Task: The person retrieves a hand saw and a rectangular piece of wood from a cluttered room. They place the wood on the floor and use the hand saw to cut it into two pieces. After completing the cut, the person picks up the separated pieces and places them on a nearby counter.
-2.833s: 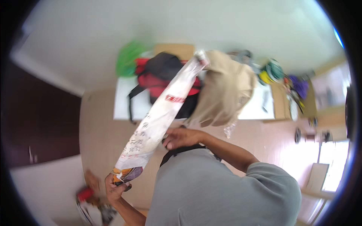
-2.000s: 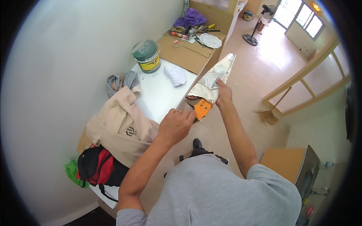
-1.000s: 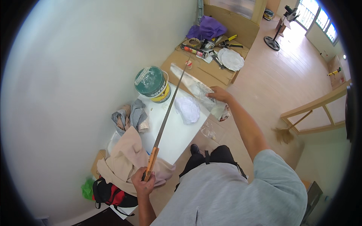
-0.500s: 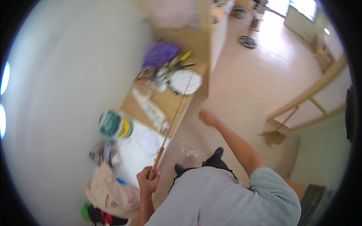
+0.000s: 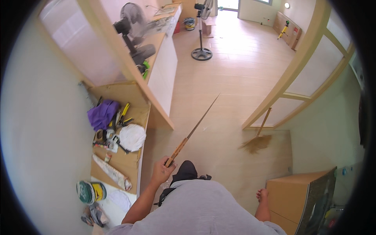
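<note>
My left hand (image 5: pixel 163 171) is closed around the wooden handle of a handsaw (image 5: pixel 181 147). Its thin, dark blade, seen nearly edge-on, points forward and slightly right over the floor. My right hand (image 5: pixel 262 194) hangs low at my right side beside a light wooden cabinet (image 5: pixel 288 192). Its fingers are loosely curled but apart, and nothing shows in them.
At left, a counter holds a purple cloth (image 5: pixel 102 114), pliers, a white round bundle (image 5: pixel 132 138) and a paint bucket (image 5: pixel 91 192). A broom (image 5: pixel 258 143) leans by the right wooden frame (image 5: pixel 282 86). Ahead stands a pedestal fan (image 5: pixel 201 53).
I have turned away from the counter toward the open floor. The handsaw has swung clear of the counter, still in my left hand. My right hand has moved back and down to my side.
</note>
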Demonstrator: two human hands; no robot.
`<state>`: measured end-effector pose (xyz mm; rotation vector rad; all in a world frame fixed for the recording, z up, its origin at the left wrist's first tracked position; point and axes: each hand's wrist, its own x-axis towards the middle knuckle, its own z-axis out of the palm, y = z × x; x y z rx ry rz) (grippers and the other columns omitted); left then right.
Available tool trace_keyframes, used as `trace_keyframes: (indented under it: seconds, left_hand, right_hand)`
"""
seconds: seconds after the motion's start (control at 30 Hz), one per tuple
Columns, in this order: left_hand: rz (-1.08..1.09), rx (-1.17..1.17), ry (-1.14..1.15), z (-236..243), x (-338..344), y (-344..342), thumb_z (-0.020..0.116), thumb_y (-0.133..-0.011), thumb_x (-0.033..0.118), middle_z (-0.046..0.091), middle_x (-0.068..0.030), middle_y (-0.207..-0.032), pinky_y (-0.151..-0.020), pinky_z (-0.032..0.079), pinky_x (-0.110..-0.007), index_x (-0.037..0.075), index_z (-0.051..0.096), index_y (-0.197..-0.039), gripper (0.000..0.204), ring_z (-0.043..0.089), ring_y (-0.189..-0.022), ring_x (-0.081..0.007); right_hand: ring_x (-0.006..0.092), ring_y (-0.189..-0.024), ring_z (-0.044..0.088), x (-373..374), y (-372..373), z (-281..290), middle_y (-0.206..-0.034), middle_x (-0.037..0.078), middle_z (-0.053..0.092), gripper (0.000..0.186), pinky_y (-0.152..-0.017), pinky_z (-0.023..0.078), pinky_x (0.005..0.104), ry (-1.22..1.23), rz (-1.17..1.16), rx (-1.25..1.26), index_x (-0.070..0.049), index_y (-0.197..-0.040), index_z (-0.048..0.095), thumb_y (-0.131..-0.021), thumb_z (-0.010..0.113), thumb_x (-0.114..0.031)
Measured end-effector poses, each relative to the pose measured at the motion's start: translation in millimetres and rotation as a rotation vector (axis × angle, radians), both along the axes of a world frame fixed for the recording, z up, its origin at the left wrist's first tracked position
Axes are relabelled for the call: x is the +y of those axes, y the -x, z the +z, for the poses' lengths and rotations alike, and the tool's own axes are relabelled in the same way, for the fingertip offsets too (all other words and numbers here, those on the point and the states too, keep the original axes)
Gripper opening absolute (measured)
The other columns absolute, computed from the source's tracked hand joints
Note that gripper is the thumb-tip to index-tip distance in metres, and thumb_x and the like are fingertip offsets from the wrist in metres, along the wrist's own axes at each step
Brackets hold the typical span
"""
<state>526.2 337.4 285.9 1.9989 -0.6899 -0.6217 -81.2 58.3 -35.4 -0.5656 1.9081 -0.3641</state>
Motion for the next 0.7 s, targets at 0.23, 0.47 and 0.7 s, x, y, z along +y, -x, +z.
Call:
trace_keyframes:
  seconds: [0.23,0.47,0.7]
  left_hand:
    - [-0.128,0.030,0.096,-32.3,-165.8,-102.9,0.080,-0.094,0.012,0.063,0.0015,-0.077,-0.065,0.049,-0.029,0.006,0.067,-0.094,0.014,0.060,-0.071,-0.0083]
    - [-0.230,0.034,-0.253,-106.5,-330.5,-212.1,0.086,-0.084,0.028,0.074,-0.0144,-0.084,-0.075,0.055,-0.043,0.001,0.070,-0.096,0.033,0.072,-0.079,-0.0308]
    - [-0.285,0.070,-0.469,-163.8,-472.1,-283.7,0.086,-0.081,0.032,0.077,-0.0221,-0.095,-0.084,0.058,-0.050,0.001,0.075,-0.102,0.039,0.076,-0.092,-0.0404]
  right_hand:
    - [0.0266,-0.078,0.074,12.3,-161.6,-52.3,-0.095,0.010,0.074,0.020,-0.062,0.057,0.0422,-0.274,0.532,-0.169,-0.006,-0.116,0.071,-0.103,0.065,-0.020]
    - [0.0176,-0.081,0.074,-142.4,-353.2,-32.0,-0.105,0.007,0.078,0.031,-0.064,0.057,0.0355,-0.118,0.777,-0.216,-0.005,-0.126,0.073,-0.103,0.072,-0.026]
    - [0.0158,-0.080,0.072,-328.7,-440.6,28.3,-0.105,0.003,0.075,0.023,-0.064,0.056,0.0312,0.187,0.396,-0.238,-0.010,-0.124,0.068,-0.105,0.066,-0.024]
